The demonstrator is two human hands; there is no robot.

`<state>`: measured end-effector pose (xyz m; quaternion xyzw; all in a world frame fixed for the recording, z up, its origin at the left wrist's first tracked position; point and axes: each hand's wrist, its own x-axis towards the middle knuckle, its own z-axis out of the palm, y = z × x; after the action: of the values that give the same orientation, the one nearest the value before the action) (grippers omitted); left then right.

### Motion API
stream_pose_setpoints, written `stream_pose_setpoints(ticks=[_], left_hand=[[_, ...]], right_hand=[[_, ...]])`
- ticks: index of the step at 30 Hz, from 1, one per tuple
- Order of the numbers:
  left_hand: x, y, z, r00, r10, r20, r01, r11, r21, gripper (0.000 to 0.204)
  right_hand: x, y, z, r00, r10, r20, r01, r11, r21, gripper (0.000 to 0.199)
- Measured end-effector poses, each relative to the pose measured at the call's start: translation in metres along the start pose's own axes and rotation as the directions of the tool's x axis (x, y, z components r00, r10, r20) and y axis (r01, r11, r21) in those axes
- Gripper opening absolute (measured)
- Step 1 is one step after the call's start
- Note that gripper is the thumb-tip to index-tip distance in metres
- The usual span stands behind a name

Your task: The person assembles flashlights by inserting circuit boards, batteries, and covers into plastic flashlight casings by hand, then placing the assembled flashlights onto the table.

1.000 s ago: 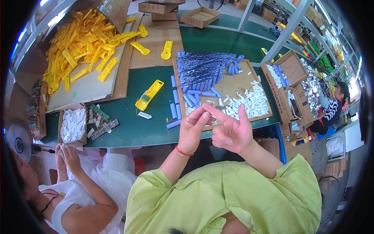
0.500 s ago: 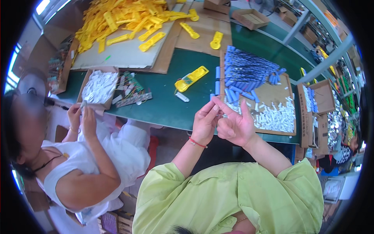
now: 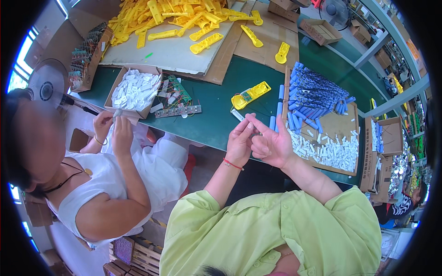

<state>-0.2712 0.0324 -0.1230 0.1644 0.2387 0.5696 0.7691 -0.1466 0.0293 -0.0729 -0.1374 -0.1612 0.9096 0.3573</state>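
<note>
My left hand (image 3: 239, 141) is closed, its thumb and fingertips pinched together. Whatever lies between them is too small to make out. Against those fingertips rests the index finger of my right hand (image 3: 277, 146), whose thumb stands apart while the other fingers curl in; no object shows in it. Just beyond my hands lies a yellow plastic casing (image 3: 251, 94) with a small green circuit board inside, and a white-wrapped cylindrical cell (image 3: 237, 115) beside it. To the right, a shallow cardboard tray (image 3: 352, 124) holds blue cylindrical cells (image 3: 313, 92) with dark wires and many small white pieces (image 3: 334, 154).
A heap of yellow casings (image 3: 184, 18) covers cardboard at the far left. Nearer stand a box of white pieces (image 3: 136, 89) and circuit boards (image 3: 179, 110) on the green table (image 3: 207, 131). A co-worker (image 3: 110, 184) sits at left, both hands raised. Open cartons (image 3: 391, 138) stand right.
The view has shifted, so the table and its things appear farther right and lower. My hands stay together, in nearly the same pose.
</note>
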Motion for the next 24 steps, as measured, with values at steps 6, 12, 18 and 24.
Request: stream_pose_setpoints(ticks=[6,12,18,24], left_hand=[[0.01,0.006,-0.016,0.999,-0.012,-0.045,0.01,0.999,-0.047,0.039],[0.025,0.005,-0.027,0.995,-0.019,-0.093,0.014,0.998,-0.059,0.038],[0.007,0.037,-0.034,0.963,0.083,-0.257,-0.013,0.965,0.263,0.032],[0.011,0.053,-0.055,0.932,0.299,-0.206,-0.115,0.782,0.613,0.029]], right_hand=[[0.02,0.0,-0.008,0.999,0.035,-0.035,-0.034,0.999,0.033,0.08],[0.035,-0.008,-0.017,0.998,0.045,-0.052,-0.041,0.996,0.076,0.076],[-0.014,-0.009,-0.043,0.938,0.23,-0.258,-0.278,0.946,-0.168,0.073],[-0.062,-0.013,-0.06,0.939,0.17,-0.3,-0.255,0.927,-0.273,0.075]])
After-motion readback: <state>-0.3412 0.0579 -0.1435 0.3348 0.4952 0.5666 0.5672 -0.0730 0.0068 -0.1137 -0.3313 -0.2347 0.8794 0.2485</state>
